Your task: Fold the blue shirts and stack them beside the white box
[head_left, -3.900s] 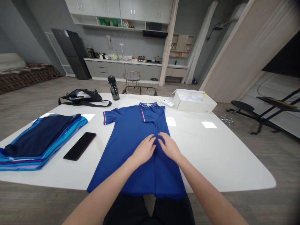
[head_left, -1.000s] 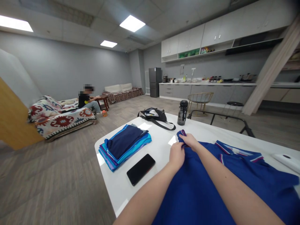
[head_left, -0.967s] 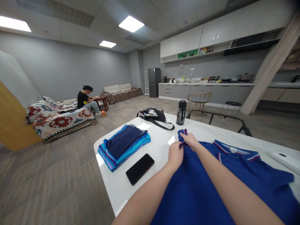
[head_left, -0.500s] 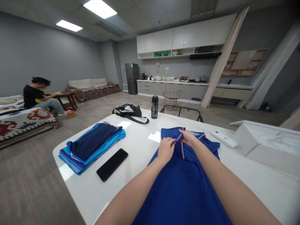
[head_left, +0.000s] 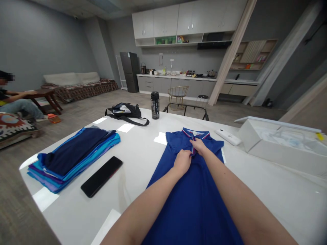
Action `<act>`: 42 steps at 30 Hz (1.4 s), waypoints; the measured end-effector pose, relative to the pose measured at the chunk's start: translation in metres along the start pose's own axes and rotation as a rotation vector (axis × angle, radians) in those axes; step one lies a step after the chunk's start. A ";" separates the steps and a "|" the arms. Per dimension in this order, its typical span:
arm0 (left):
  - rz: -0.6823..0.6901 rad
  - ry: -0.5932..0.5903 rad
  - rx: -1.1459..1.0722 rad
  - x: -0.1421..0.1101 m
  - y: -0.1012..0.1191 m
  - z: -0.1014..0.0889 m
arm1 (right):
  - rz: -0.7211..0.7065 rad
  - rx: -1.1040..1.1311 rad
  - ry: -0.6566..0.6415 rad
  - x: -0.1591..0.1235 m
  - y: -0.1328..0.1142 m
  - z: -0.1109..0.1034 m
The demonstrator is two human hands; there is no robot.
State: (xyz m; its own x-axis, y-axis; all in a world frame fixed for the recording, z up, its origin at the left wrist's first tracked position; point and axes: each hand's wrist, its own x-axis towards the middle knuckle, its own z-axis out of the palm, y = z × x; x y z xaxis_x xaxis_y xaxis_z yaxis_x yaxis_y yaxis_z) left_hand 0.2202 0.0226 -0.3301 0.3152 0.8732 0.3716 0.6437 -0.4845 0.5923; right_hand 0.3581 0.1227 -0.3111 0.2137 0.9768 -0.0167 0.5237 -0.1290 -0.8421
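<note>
Shifted inward: striped blue fabric cuff [head_left: 193, 149], pinched closed between left hand [head_left: 183, 161] and right hand [head_left: 199, 146] fingertips; positioning step, needs flat release.

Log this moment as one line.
left hand: gripping striped sleeve edge | right hand: same edge | blue collared cloth shirt: on white table | black rectangular phone: left

Dim grey room, bright glare patches on tabletop [head_left: 138, 153]

Behind your white table [head_left: 138, 136]: grey painted wall [head_left: 46, 44], grey wood-look floor [head_left: 76, 115], white wall cabinets [head_left: 166, 25], tall dark-grey fridge [head_left: 129, 72]. To your left, pale-backed sofa [head_left: 74, 79] with patterned brown cover. Bright light patches on your tabletop.
</note>
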 end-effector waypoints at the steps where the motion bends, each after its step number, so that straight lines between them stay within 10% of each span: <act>1: -0.023 0.001 -0.002 0.000 -0.001 0.001 | 0.001 -0.020 0.001 0.000 0.003 -0.002; 19: 0.092 -0.026 0.162 -0.015 0.004 -0.008 | -0.319 -0.441 0.086 -0.024 0.031 -0.002; 26: 0.095 0.057 0.119 -0.008 0.008 -0.013 | -0.342 -0.212 0.298 -0.010 0.019 -0.005; 31: 0.044 -0.172 0.119 -0.003 0.006 -0.010 | -0.300 -0.406 0.147 -0.009 0.024 -0.010; 37: 0.125 -0.135 0.196 -0.011 0.000 -0.013 | -0.357 -0.584 0.302 -0.032 0.019 -0.003; 42: 0.173 -0.141 0.287 -0.022 -0.008 0.002 | -0.373 -0.648 0.101 -0.040 0.029 0.009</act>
State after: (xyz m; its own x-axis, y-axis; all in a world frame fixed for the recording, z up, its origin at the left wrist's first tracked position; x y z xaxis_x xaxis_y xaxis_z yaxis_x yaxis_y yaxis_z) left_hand 0.2093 0.0078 -0.3441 0.5169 0.7880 0.3345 0.7355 -0.6088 0.2975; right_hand 0.3576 0.0813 -0.3396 -0.0145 0.9589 0.2834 0.9497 0.1018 -0.2960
